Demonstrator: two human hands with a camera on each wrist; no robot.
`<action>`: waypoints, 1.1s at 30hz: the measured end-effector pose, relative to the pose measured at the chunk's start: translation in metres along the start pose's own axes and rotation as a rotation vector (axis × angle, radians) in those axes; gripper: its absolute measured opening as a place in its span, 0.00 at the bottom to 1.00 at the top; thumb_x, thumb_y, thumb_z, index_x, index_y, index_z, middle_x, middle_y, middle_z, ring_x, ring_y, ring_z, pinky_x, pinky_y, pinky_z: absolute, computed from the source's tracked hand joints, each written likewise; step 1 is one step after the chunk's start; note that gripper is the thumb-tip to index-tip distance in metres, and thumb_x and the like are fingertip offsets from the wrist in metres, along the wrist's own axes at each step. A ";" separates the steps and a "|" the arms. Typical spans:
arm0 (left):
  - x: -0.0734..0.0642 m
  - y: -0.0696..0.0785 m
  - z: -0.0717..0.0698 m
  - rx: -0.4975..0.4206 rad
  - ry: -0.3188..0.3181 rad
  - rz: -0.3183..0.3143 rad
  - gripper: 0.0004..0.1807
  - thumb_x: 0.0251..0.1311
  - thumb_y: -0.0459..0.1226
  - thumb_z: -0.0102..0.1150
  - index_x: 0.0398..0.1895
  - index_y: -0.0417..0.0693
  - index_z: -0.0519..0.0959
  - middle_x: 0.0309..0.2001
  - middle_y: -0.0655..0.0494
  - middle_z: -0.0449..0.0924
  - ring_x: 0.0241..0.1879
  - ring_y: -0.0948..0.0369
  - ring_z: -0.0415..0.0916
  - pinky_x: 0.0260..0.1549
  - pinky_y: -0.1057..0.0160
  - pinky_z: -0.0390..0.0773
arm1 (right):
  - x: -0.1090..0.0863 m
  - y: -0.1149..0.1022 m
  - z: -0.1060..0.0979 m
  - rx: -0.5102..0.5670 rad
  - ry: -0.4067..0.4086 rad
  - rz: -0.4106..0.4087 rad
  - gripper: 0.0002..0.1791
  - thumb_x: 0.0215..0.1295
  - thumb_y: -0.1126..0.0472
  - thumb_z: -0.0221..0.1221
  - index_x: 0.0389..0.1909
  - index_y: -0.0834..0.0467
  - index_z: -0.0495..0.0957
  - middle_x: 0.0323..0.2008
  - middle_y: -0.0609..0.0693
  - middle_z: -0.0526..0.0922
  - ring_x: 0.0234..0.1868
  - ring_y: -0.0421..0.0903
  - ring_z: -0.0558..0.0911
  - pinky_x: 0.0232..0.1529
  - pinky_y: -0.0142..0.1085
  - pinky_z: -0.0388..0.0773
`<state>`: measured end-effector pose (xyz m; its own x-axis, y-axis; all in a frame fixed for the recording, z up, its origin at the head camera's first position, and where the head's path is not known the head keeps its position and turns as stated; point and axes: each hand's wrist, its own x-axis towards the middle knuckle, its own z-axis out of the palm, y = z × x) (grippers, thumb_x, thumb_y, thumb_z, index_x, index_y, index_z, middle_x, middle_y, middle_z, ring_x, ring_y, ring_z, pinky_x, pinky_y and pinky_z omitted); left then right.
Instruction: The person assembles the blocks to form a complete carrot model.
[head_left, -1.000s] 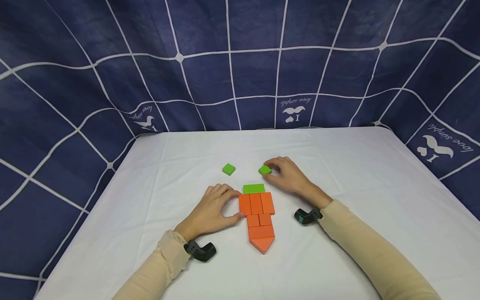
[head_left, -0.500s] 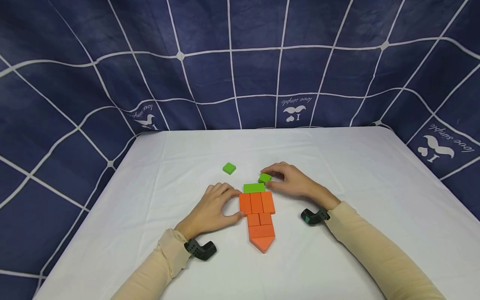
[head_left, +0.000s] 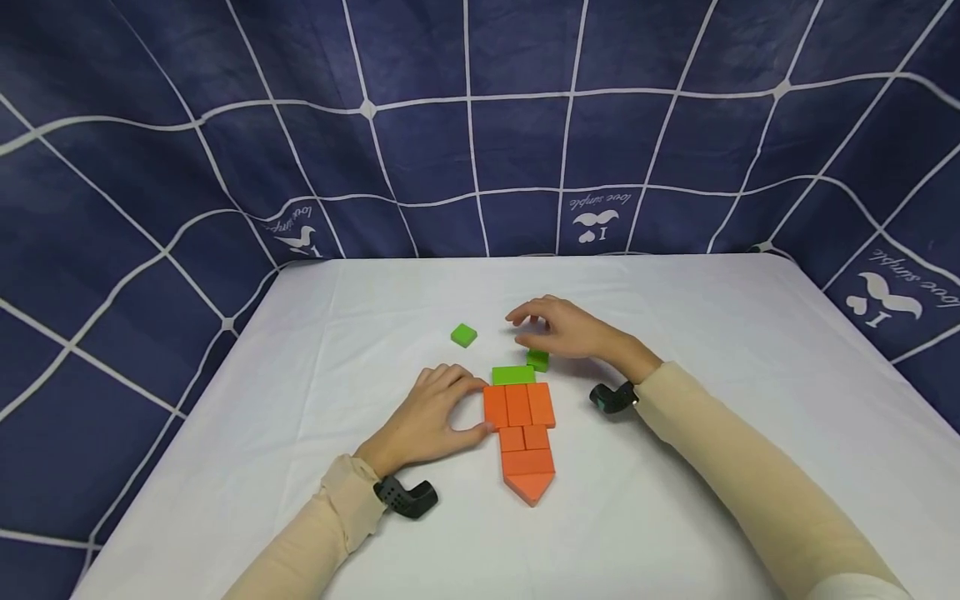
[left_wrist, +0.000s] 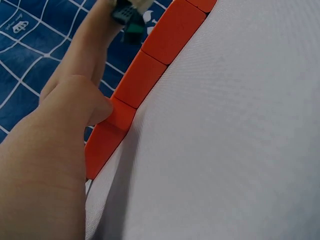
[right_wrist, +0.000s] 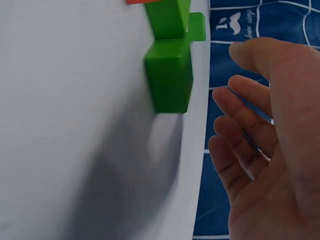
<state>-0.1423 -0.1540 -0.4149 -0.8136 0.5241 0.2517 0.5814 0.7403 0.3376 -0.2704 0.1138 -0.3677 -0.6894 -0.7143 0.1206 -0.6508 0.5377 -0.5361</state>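
An arrow-like layout of orange blocks lies on the white cloth. My left hand (head_left: 423,417) stays at its left side, holding the left orange block (head_left: 496,407) of the top row between index finger and thumb, at its upper and lower corners. Above that row lies a green rectangular block (head_left: 513,375). A small green block (head_left: 537,360) stands at its upper right corner; the right wrist view shows them meeting corner to corner. My right hand (head_left: 566,327) hovers just above and beyond this small block, fingers apart and holding nothing.
Another small green block (head_left: 463,335) lies farther back to the left, apart from the rest. The white cloth (head_left: 675,333) covers the table. A dark blue checked curtain (head_left: 517,142) hangs behind and at the sides.
My right hand brought the small green block toward the green rectangle's corner, let go of it and rose away. My left hand has kept its place.
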 end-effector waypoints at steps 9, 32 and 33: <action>-0.001 0.002 0.004 0.011 0.008 0.024 0.29 0.60 0.60 0.65 0.58 0.55 0.80 0.50 0.62 0.75 0.51 0.62 0.69 0.57 0.56 0.66 | 0.054 -0.022 0.006 -0.142 -0.166 -0.055 0.25 0.73 0.60 0.61 0.69 0.57 0.75 0.63 0.52 0.82 0.58 0.52 0.78 0.62 0.45 0.75; 0.005 0.002 0.007 0.003 0.019 0.050 0.29 0.60 0.60 0.65 0.58 0.55 0.80 0.51 0.62 0.76 0.51 0.62 0.69 0.56 0.56 0.66 | 0.043 -0.029 0.004 -0.136 -0.401 -0.078 0.22 0.70 0.59 0.65 0.64 0.54 0.81 0.57 0.47 0.85 0.53 0.44 0.80 0.62 0.41 0.76; 0.005 0.002 0.008 0.002 0.018 0.051 0.29 0.60 0.60 0.65 0.58 0.55 0.80 0.51 0.62 0.76 0.51 0.62 0.69 0.56 0.56 0.66 | 0.040 -0.029 0.003 -0.131 -0.409 -0.085 0.22 0.70 0.59 0.65 0.63 0.54 0.81 0.56 0.47 0.85 0.53 0.43 0.80 0.62 0.40 0.76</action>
<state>-0.1456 -0.1469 -0.4201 -0.7828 0.5534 0.2845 0.6217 0.7140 0.3218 -0.2780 0.0681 -0.3500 -0.4661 -0.8629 -0.1952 -0.7527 0.5027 -0.4251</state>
